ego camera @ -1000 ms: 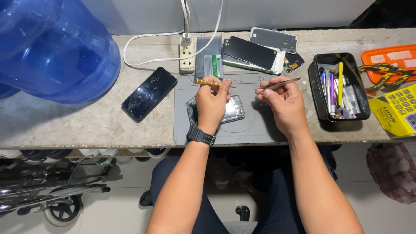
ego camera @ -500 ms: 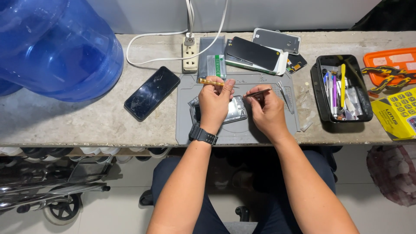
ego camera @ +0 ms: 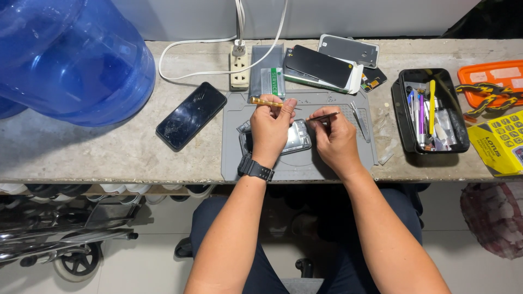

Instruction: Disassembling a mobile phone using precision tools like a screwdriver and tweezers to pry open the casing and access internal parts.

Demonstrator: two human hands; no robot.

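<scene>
Opened phone (ego camera: pixel 297 136) flat on grey repair mat (ego camera: pixel 327 163), steadied under left hand (ego camera: pixel 271 128) pinching small yellow-handled screwdriver (ego camera: pixel 267 102); right hand (ego camera: pixel 335 136) closed around thin dark tool (ego camera: pixel 321 116), tip angled toward phone's upper edge for prying

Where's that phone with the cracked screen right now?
In the head view, the cracked black phone lies flat on the concrete bench, left of the grey work mat, below the big blue water jug, clear of both hands.

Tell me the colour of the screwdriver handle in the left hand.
Golden yellow: the screwdriver in the left hand, seen in the head view.
</scene>
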